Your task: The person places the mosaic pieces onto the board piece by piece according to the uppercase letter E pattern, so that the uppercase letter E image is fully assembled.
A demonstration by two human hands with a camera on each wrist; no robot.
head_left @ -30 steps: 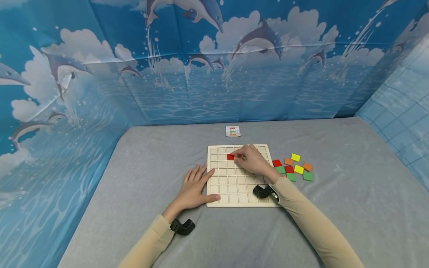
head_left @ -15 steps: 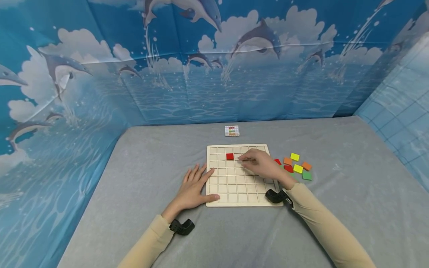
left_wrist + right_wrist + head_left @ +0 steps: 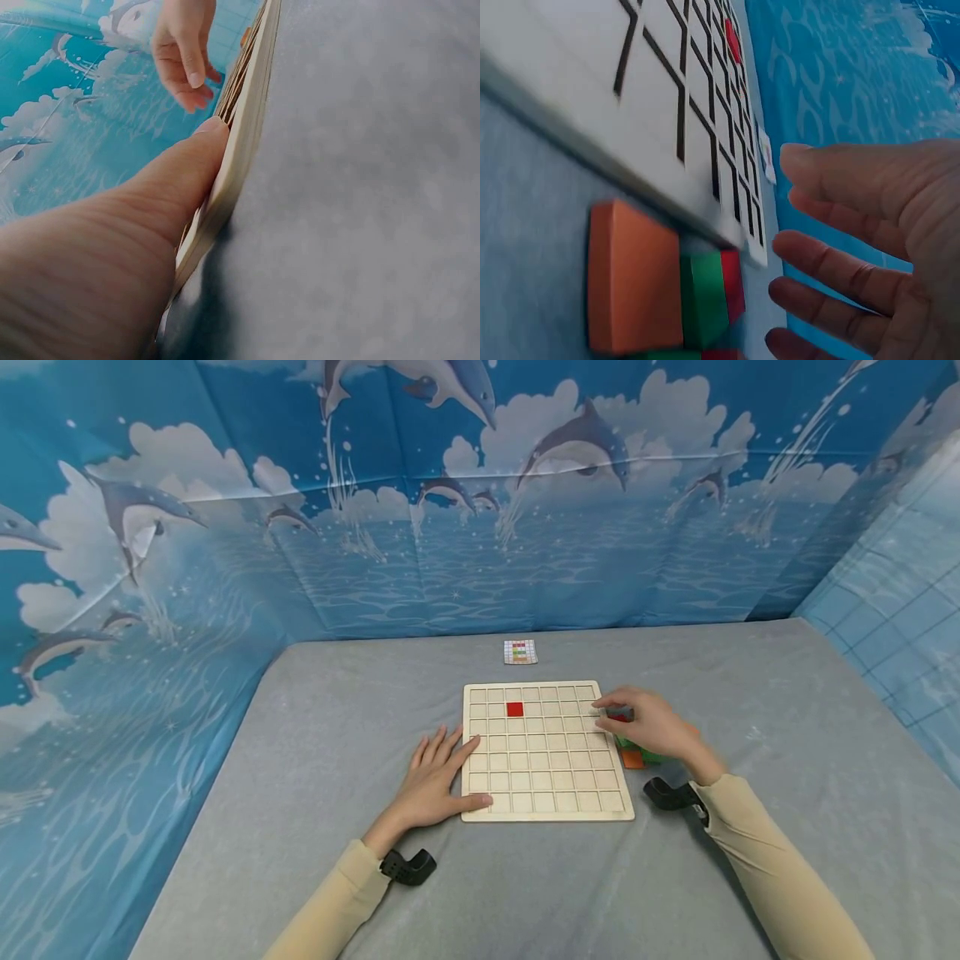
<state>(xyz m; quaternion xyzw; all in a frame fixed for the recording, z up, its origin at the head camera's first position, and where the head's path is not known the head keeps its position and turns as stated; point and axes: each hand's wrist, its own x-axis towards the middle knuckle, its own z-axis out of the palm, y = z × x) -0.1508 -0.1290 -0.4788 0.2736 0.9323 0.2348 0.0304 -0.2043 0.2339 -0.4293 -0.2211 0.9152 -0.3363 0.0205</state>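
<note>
A pale wooden grid board [image 3: 555, 777] lies on the grey cloth, with one red square tile [image 3: 514, 709] seated in a cell of its second row. My left hand [image 3: 423, 789] rests at the board's left side, fingers spread and the thumb over its near left corner. Above the board's right edge hovers my right hand [image 3: 656, 727], its fingers loosely bent and parted, holding nothing. Beneath it are loose tiles, partly hidden: an orange tile [image 3: 641, 285], a green tile [image 3: 705, 292] and a red tile [image 3: 733, 285] show in the right wrist view.
A small card [image 3: 520, 652] printed with a coloured grid lies beyond the board. Behind the table hangs a blue dolphin-patterned cloth [image 3: 480, 568]. Grey cloth [image 3: 360, 693] covers the tabletop around the board.
My right hand has left the red tile in its cell and moved right, off the board's middle to above the loose tiles. My left hand has stayed where it was.
</note>
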